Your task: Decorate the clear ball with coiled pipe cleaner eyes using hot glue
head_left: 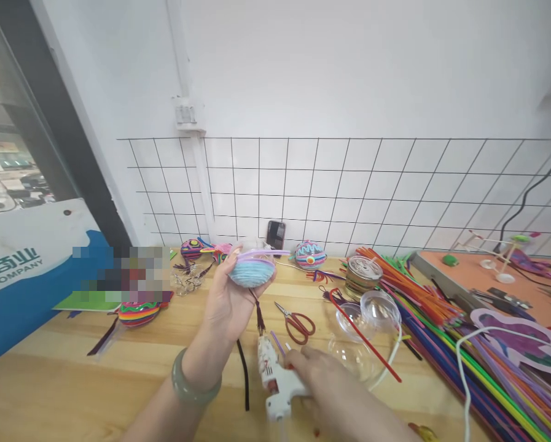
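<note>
My left hand (229,304) is raised over the table, its fingers wrapped round a ball (253,273). Light blue pipe cleaner covers the ball's lower half, and the upper part looks clear. A lilac pipe cleaner (277,252) runs along its upper edge and sticks out to the right. Below it hangs a dark tassel (259,316). Lower right, my right hand (324,380) grips a white glue gun (277,377) by the handle, nozzle pointing away from me and apart from the ball. Red-handled scissors (299,326) lie just beyond the gun.
Clear plastic half-shells (380,309), a red pipe cleaner (365,336) and a tin (363,276) stand right of the scissors. Bundles of coloured pipe cleaners (468,362) fill the right side, crossed by a white cable (464,368). Decorated balls (308,255) and a phone (276,234) are by the wall.
</note>
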`<state>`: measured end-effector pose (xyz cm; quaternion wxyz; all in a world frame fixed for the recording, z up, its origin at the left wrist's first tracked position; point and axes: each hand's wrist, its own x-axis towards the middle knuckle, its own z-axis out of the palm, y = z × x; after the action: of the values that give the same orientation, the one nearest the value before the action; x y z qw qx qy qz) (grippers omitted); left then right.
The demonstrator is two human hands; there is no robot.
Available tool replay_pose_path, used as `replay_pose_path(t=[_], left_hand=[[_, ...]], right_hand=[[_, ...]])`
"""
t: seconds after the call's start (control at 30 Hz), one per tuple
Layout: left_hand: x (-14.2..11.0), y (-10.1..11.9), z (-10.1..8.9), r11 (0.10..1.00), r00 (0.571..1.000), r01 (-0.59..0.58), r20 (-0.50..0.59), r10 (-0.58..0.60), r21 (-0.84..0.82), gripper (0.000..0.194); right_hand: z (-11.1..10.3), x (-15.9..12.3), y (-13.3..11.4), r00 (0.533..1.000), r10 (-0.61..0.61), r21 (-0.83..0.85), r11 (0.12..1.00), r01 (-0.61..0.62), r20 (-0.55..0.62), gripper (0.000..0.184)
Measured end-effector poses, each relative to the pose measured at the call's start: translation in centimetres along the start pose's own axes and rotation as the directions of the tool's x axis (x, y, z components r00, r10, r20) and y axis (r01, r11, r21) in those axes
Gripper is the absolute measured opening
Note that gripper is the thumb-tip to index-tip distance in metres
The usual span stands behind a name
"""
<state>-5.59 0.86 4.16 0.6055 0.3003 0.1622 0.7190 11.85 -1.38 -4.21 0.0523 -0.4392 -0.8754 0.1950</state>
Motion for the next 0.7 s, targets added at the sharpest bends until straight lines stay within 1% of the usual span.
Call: replay_pose_path(t=[0.03, 0.1, 0.17, 0.23, 0.27, 0.3, 0.33, 0.4, 0.5, 0.63, 0.7], left_hand=[[0.1, 0.2, -0.1, 1.000, 1.000, -0.007, -0.004, 0.007, -0.002, 0.018], [0.3, 0.6, -0.4, 0.999, 0.999, -0.032, -0.012, 0.032, -0.005, 0.018], [0.5, 0.9, -0.7, 0.998, 0.997, -0.070, -0.018, 0.070, -0.001, 0.017], [0.7, 0.9, -0.9, 0.994, 0.994, -0.105, -0.023, 0.105, 0.015, 0.016], [0.7, 0.8, -1.0, 0.993, 0.993, -0.117, -0.023, 0.118, 0.028, 0.016], [0.8, 0.6, -1.0, 0.991, 0.992, -0.125, -0.022, 0.126, 0.044, 0.018], [0.8, 0.3, -1.1, 0.990, 0.991, -0.128, -0.023, 0.130, 0.063, 0.019], [0.6, -0.3, -1.1, 0.987, 0.991, -0.124, -0.030, 0.128, 0.103, 0.025], [0.3, -1.2, -0.9, 0.985, 0.994, -0.085, -0.059, 0.094, 0.147, 0.030], [-0.1, -2.0, -0.6, 0.983, 0.996, -0.006, -0.087, 0.023, 0.185, 0.033], [-0.2, -2.1, -0.5, 0.981, 0.996, 0.008, -0.088, 0.010, 0.194, 0.034]], right_hand=[[-1.1, -0.4, 0.3, 0.999, -0.025, 0.077, 0.997, 0.027, -0.033, 0.044], [-3.5, -1.3, 0.9, 0.992, -0.047, 0.199, 0.977, 0.070, -0.119, 0.035], [-5.7, -2.3, 1.6, 0.991, -0.053, 0.308, 0.947, 0.089, -0.123, 0.025], [-7.4, -3.4, 2.4, 0.983, -0.026, 0.371, 0.924, 0.093, -0.182, 0.022], [-7.9, -3.9, 2.7, 0.982, -0.025, 0.375, 0.922, 0.094, -0.185, 0.023], [-8.2, -4.4, 2.9, 0.984, -0.025, 0.373, 0.923, 0.090, -0.176, 0.031], [-8.4, -4.8, 3.0, 0.984, -0.043, 0.383, 0.918, 0.107, -0.172, 0.036], [-8.4, -5.3, 2.7, 0.981, -0.085, 0.428, 0.891, 0.154, -0.176, 0.041], [-7.8, -5.4, 1.7, 0.970, -0.086, 0.459, 0.869, 0.185, -0.227, 0.038], [-7.0, -5.2, 1.0, 0.946, -0.086, 0.402, 0.890, 0.213, -0.312, 0.034], [-7.0, -5.2, 0.9, 0.927, -0.096, 0.372, 0.897, 0.239, -0.363, 0.033]])
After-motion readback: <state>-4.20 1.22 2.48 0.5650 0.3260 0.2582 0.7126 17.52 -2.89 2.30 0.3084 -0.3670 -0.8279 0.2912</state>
